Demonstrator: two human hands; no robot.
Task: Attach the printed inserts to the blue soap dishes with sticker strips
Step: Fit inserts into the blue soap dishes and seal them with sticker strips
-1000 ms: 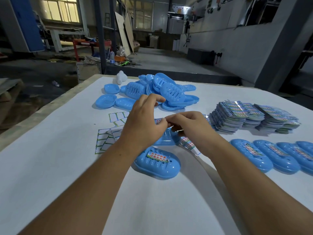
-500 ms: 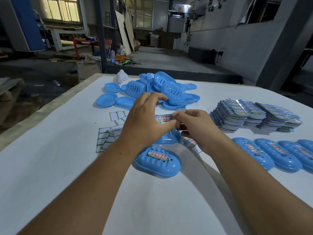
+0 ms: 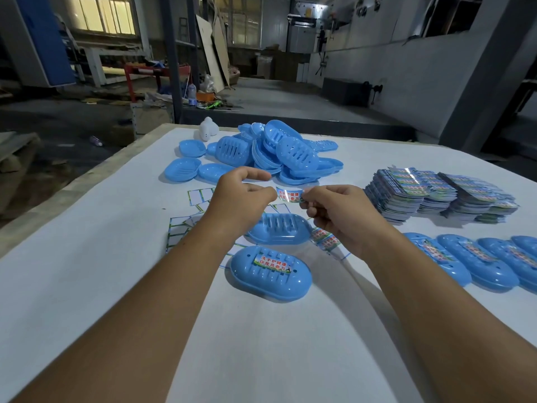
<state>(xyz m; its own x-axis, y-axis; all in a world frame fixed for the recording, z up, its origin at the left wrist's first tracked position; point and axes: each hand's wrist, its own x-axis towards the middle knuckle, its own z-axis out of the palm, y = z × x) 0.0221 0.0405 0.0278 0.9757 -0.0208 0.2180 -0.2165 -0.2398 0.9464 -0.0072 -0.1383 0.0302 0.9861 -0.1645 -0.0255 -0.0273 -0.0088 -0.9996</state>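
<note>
My left hand [image 3: 241,199] and my right hand [image 3: 337,210] pinch the two ends of a printed sticker strip [image 3: 289,195], held in the air above a bare blue soap dish [image 3: 279,232] lying upside down on the table. In front of that one lies another blue soap dish [image 3: 270,276] with a printed strip stuck across its top. More printed strips [image 3: 325,239] lie on the table under my right wrist.
A heap of loose blue soap dishes [image 3: 270,152] fills the far middle of the white table [image 3: 87,271]. Stacks of printed inserts [image 3: 436,196] stand at the right, a row of labelled dishes [image 3: 476,261] below them. Peeled backing sheets [image 3: 180,228] lie left of my hands.
Both hands have lifted the sticker strip up and away from the bare dish and moved slightly apart, so the strip's print now shows between them.
</note>
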